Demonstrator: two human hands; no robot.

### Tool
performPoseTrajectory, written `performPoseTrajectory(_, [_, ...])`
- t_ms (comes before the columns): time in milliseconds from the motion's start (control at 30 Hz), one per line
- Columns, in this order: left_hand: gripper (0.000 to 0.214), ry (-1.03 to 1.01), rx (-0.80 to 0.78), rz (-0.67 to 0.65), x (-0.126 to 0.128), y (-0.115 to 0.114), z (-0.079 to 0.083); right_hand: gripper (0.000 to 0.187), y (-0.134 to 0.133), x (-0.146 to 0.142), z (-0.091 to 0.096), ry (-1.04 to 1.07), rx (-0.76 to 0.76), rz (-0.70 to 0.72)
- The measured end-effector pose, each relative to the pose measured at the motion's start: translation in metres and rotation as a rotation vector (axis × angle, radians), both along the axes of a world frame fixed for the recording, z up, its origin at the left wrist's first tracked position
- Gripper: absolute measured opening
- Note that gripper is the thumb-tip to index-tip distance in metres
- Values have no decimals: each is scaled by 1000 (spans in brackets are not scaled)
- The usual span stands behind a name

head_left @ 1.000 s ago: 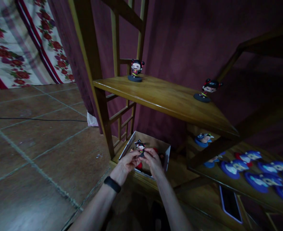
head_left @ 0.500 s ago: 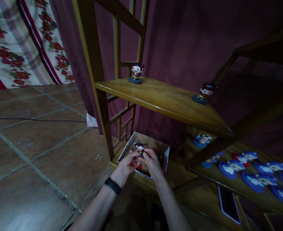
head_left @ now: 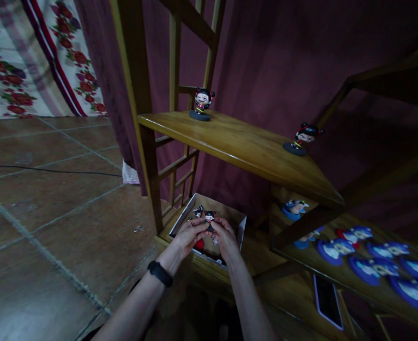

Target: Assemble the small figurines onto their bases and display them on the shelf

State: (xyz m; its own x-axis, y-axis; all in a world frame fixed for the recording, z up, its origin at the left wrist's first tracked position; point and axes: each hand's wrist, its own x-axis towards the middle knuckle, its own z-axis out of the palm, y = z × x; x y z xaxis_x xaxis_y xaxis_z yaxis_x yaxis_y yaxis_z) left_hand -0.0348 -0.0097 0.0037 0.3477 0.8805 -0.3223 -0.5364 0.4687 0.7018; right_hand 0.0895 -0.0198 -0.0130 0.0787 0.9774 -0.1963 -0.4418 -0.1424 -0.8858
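Between my two hands I hold a small figurine point(head_left: 209, 218) with black hair buns and a dark base, upright and facing me. My left hand point(head_left: 189, 235) grips it from the left, wearing a black band on the wrist. From the other side, my right hand point(head_left: 226, 234) closes on it with thumb and fingers. Just beneath is an open cardboard box point(head_left: 237, 220) with more figurines inside, partly covered by my hands. Two similar figurines stand on the wooden shelf above, one near the left end point(head_left: 202, 103) and one near the right end point(head_left: 304, 139).
Several blue-based figurines point(head_left: 374, 270) stand on the lower right shelf point(head_left: 301, 253). A phone point(head_left: 327, 301) lies below them. The shelf post point(head_left: 148, 175) rises left of the box. A dark cable point(head_left: 52, 169) crosses the tiled floor point(head_left: 70, 203).
The figurine stays in both hands, now slightly higher over the box and more upright. The view has shifted a little, so the shelves sit slightly further left.
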Motion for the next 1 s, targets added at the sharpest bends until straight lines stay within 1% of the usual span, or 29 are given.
performPoseTrajectory(233, [23,79,61,99,4,-3,-5,27,1,1,-5,31,-27,31])
performPoseTrajectory(433, [25,111,37,128,5,-4,-9,27,4,2,-12,84,-44,65])
performPoseTrajectory(600, [30,112,29,161,6,-3,-15,27,5,3,-14,113,-70,83])
performPoseTrajectory(733, [28,122,32,176,6,-3,-19,26,3,1,-15,122,-70,74])
performPoseTrajectory(833, [25,104,24,153,4,-4,-15,25,2,1,-14,128,-64,65])
performPoseTrajectory(1000, [23,35,36,82,-1,-5,-4,25,1,2,-9,145,-32,42])
